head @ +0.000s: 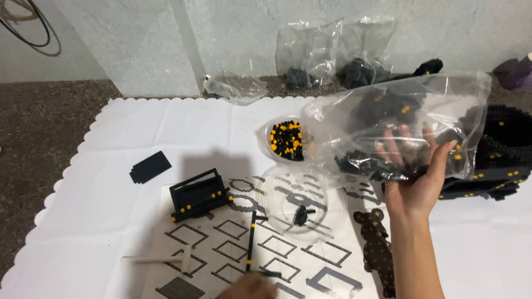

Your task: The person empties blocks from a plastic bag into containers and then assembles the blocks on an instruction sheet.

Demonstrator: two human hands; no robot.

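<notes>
My right hand [419, 169] is raised over the white cloth with a clear plastic bag [388, 130] of small black and yellow blocks lying on its palm, tilted toward a clear bowl [280, 138] of similar blocks. Only a blurred bit of my left hand [249, 287] shows at the bottom edge, on the printed instruction sheet [260, 243]; its fingers are hidden. A second clear bowl [302, 205] below the bag holds a few black pieces. A partly built black frame with yellow studs [199, 194] stands left of it.
A flat black plate [149, 166] lies at left. A thin black rod [250, 241] and a white tool [166, 258] rest on the sheet. A dark bear figure [377, 243] lies beside my wrist. More plastic bags [332, 52] lean against the wall; a black built structure [499, 160] sits at right.
</notes>
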